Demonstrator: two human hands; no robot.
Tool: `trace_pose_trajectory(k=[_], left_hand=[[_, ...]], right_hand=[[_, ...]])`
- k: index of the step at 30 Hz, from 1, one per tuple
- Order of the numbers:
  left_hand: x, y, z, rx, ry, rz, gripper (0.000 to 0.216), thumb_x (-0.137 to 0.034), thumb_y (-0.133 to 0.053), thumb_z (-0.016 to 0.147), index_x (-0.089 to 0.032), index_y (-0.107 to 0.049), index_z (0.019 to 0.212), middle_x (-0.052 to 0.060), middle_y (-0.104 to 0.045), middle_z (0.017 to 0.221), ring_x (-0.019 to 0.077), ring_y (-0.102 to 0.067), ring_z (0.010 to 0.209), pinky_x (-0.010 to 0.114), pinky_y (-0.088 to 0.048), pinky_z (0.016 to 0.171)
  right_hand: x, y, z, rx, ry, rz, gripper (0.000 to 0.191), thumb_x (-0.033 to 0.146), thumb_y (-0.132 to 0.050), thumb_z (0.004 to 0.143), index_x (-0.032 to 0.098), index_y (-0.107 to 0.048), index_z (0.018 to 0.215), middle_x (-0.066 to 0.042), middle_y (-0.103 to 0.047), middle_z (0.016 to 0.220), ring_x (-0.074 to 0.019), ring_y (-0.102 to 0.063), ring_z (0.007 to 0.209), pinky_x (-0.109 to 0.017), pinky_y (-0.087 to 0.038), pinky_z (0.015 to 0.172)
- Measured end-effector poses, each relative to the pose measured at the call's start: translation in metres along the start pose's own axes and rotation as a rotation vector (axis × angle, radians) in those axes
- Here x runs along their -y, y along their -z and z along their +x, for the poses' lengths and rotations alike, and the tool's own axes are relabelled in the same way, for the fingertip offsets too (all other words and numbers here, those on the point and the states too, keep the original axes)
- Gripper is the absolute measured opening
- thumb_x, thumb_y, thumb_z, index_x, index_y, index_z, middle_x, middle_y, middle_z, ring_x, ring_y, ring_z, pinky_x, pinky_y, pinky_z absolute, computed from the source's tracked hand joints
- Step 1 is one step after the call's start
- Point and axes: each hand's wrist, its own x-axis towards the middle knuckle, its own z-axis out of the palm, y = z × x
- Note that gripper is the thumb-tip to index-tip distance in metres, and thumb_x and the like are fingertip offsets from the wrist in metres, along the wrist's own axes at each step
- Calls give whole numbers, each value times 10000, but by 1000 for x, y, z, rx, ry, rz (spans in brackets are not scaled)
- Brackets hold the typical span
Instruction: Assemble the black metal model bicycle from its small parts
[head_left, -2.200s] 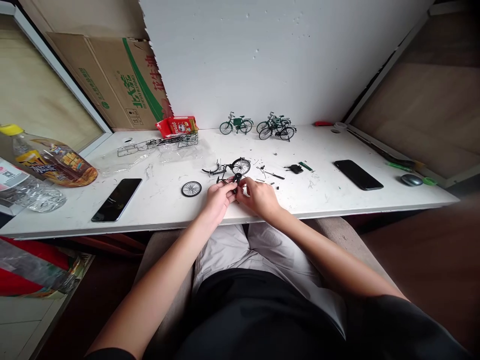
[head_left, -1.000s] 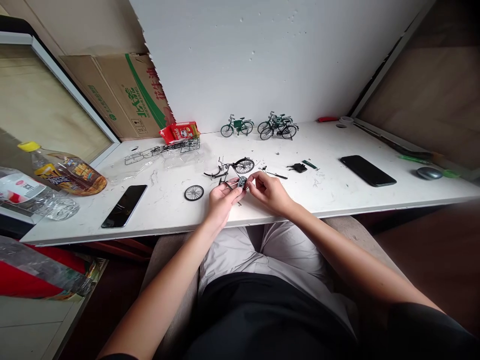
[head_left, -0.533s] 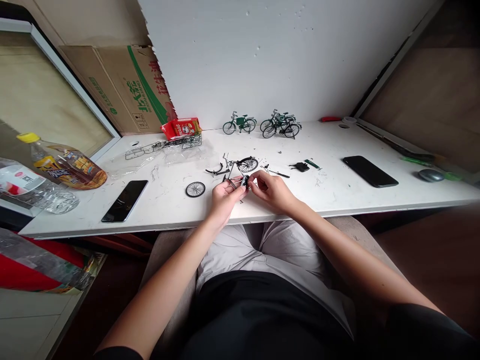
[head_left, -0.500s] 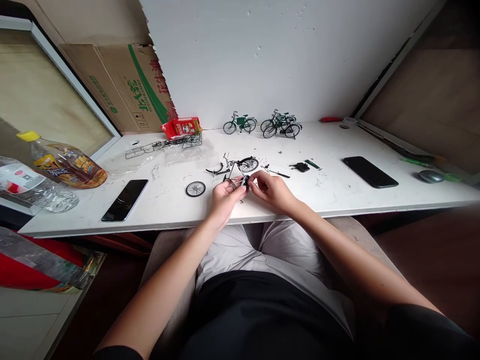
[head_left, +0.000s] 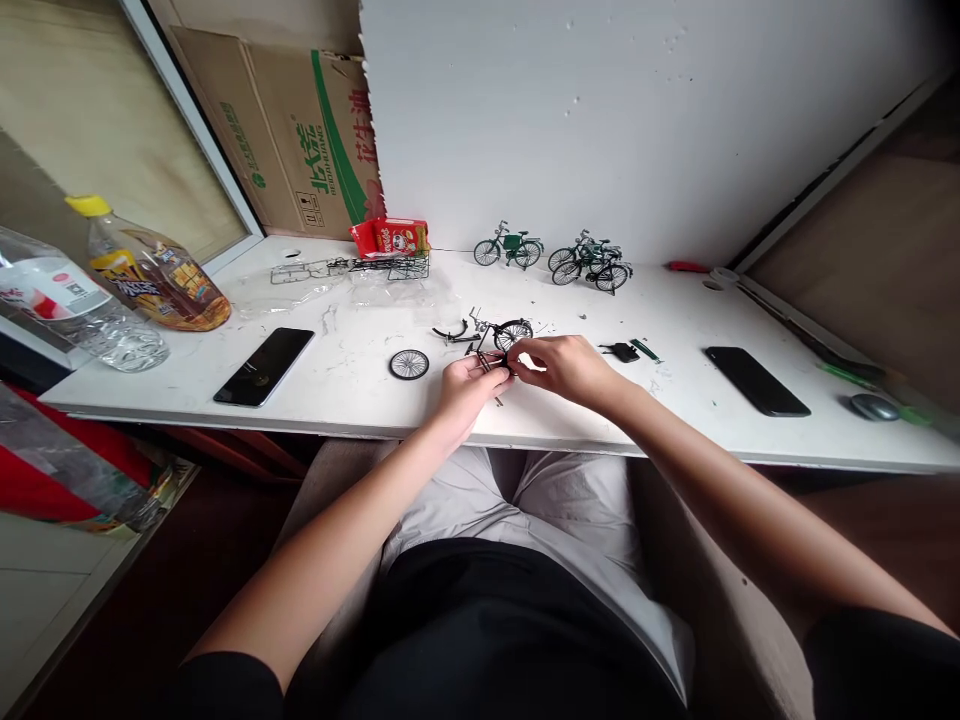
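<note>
In the head view, my left hand is closed near the table's front edge, pinching a small dark model bicycle part between thumb and fingers. My right hand meets it from the right, its thumb and index finger pinched on the same part, whose shape the fingers mostly hide. Just beyond the fingertips is a partly built model bicycle with handlebars and one wheel; whether my left fingers also touch its frame I cannot tell. A loose spoked wheel lies left of my left hand. A curved black mudguard lies behind.
Finished model bicycles stand along the back wall. Right of my hands are a small black part and a phone. Another phone lies left, near bottles. A red packet and part frames sit at back left.
The camera view has turned, shifting the table scene. My right hand has closed in over the small part, which is now more covered by fingers.
</note>
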Motion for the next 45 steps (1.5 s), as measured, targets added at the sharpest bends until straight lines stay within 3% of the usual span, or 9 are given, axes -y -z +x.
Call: trace_pose_trajectory(k=[5, 10, 16, 23, 26, 30, 39, 45], left_hand=[[0, -1, 1, 6, -4, 4, 199, -62, -829, 695, -106, -748, 871, 67, -772, 913, 178, -744, 898, 469, -564, 1066], [-4, -2, -1, 2, 8, 3, 172, -44, -813, 687, -104, -738, 829, 62, -766, 879, 169, -731, 882, 447, -584, 1042], [-2, -1, 0, -7, 18, -12, 128, -51, -809, 718, -86, -754, 828, 81, -773, 896, 167, -749, 875, 463, -588, 1067], [-1, 1, 1, 37, 22, -35, 134, -49, -818, 739, -80, -778, 863, 105, -792, 944, 189, -773, 929, 485, -573, 1108], [-2, 1, 0, 29, 29, -26, 148, -46, -837, 729, -85, -767, 855, 103, -794, 932, 194, -775, 932, 502, -560, 1125], [-2, 2, 1, 25, 40, -28, 133, -38, -832, 734, -80, -758, 837, 109, -792, 931, 199, -774, 934, 520, -554, 1133], [-1, 5, 3, 50, 52, -24, 119, -48, -817, 752, -84, -772, 856, 113, -791, 937, 203, -776, 933, 513, -558, 1132], [-2, 4, 2, 50, 54, -27, 113, -51, -826, 754, -84, -765, 843, 117, -790, 947, 203, -778, 928, 526, -548, 1144]], right_hand=[[0, 17, 17, 119, 72, -19, 157, 259, -626, 977, 220, -772, 1019, -43, -774, 863, -151, -582, 651, -271, -318, 634], [-1, 20, 29, 151, 57, 45, 120, 233, -709, 879, 207, -806, 945, -23, -730, 773, -128, -522, 603, -276, -319, 625], [-8, 15, 30, 133, -120, 432, 150, 325, -770, 838, 186, -813, 874, 54, -460, 552, -94, -317, 537, -273, -261, 547], [-24, -1, 26, 161, -306, 796, 335, 470, -866, 796, 167, -781, 910, 28, -547, 610, -99, -415, 558, -256, -320, 511], [-23, -3, 26, 157, -324, 868, 384, 494, -899, 767, 163, -765, 910, 61, -478, 580, -88, -392, 547, -252, -329, 516], [-19, -3, 25, 176, -347, 979, 417, 486, -901, 775, 150, -745, 967, 107, -391, 561, -72, -364, 529, -250, -351, 538], [-32, -13, 22, 247, -384, 1174, 392, 410, -881, 815, 130, -730, 1044, 92, -460, 586, -61, -346, 507, -233, -218, 465], [-35, -14, 20, 264, -378, 1209, 352, 365, -869, 840, 132, -736, 1069, 103, -426, 591, -57, -313, 510, -239, -200, 476]])
